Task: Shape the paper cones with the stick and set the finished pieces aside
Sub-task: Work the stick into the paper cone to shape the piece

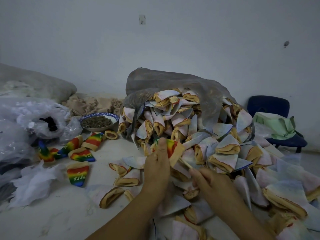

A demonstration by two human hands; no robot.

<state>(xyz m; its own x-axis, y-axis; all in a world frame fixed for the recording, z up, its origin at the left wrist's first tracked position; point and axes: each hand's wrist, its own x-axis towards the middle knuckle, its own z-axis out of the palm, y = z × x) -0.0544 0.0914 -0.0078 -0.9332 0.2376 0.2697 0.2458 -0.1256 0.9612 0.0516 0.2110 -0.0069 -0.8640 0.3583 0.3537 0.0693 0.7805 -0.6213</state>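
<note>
Right hand [208, 181] pinches thin pale wooden stick [185, 164], tip inside rainbow-printed paper cone [173, 147] gripped by left hand [156, 164]. Finished rainbow cone [78, 176] lying at left reads "appy", inverted. Pale unshaped cones [223, 148] spill from grey plastic bag [164, 78]; patterned bowl [98, 129] beyond

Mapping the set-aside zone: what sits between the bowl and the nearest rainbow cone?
Head view: between the bowl and the nearest rainbow cone, two more rainbow cones lie on the surface.

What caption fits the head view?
Left hand grips a rainbow cone; right hand holds the stick at its opening.
</note>
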